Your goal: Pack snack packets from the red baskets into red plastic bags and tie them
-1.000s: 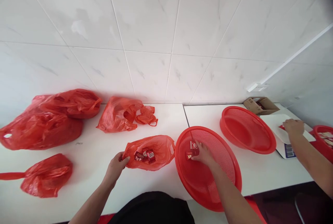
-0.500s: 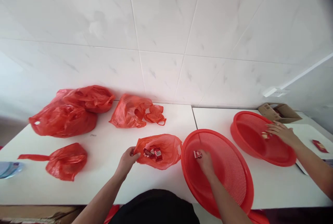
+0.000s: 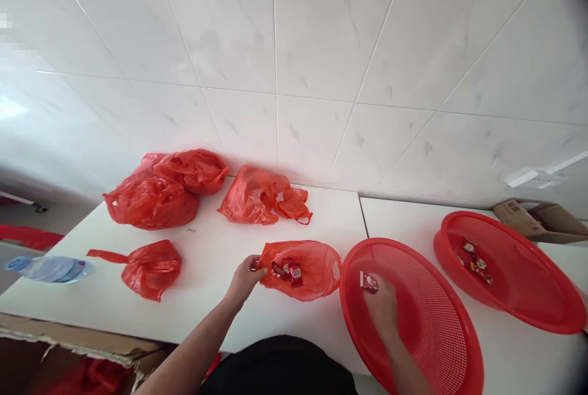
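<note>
My left hand pinches the left edge of an open red plastic bag, which lies on the white table. A few small red wrapped packets rest inside that bag. Inside the large red plastic basket to the right, my right hand grips one small red-and-white packet at its fingertips. The basket's left rim meets the bag's right side. My right palm and part of the packet are hidden from view.
A second red basket at right holds several packets. Full red bags and a crumpled one line the wall. Left are a tied red bag and a water bottle. Cardboard boxes stand back right and below left.
My view has swung left, bringing the whole bottle into sight. The other person's hand has left the far basket, where several packets now show. Both my hands keep their holds.
</note>
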